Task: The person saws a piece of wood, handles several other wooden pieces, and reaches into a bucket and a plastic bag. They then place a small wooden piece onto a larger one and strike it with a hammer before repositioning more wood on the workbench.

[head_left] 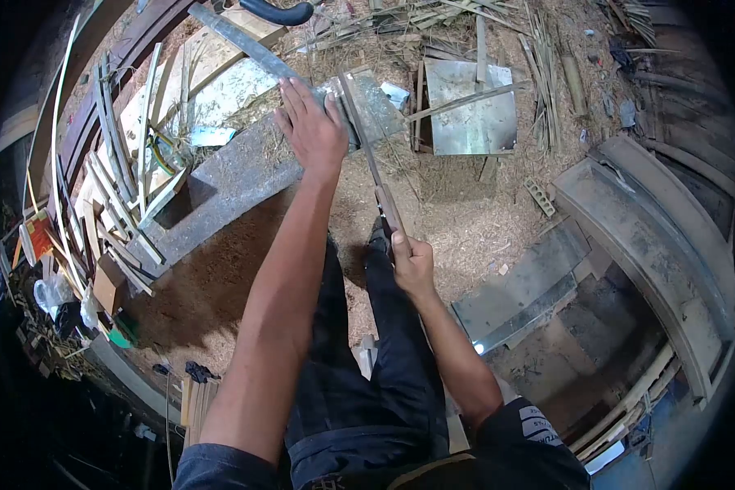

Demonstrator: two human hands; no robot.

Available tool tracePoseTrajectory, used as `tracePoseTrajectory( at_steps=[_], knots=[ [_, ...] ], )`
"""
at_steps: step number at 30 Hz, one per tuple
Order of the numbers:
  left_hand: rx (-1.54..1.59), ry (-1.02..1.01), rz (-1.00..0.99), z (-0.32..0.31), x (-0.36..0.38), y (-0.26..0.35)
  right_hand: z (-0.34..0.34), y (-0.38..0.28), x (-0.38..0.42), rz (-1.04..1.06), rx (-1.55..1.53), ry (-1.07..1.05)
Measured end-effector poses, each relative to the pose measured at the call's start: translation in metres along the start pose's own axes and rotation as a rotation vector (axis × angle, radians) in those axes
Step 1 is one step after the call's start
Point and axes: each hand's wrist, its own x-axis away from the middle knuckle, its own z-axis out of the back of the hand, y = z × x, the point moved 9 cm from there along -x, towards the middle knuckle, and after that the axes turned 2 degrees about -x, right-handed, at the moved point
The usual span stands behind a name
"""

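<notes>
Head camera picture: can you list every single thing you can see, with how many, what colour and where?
long blade tool: one, grey metal with a brown handle, centre, running from the block down to the right hand
grey block: one, grey, left of centre, under the left hand
metal sheet: one, silvery grey, top centre on the ground
bamboo strips: many, pale yellow, piled on the left
curved black handle: one, black, top edge
sawdust floor: tan, across the middle
curved grey slabs: several, grey, right side
dark trousers: one pair, dark blue, bottom centre
left hand: one, pressing flat on the block
right hand: one, gripping the tool's handle
</notes>
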Motion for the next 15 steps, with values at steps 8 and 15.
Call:
tracePoseTrajectory(
  at_steps=[8, 15],
  knots=[
    [0.002, -0.003, -0.006, -0.001, 0.001, 0.0, 0.002, 0.004, 0.0, 0.006, -0.013, 0.017],
    [0.022, -0.005, 0.08, -0.003, -0.001, 0.006, 0.002, -0.006, -0.003, -0.015, -0.107, -0.049]
  ],
)
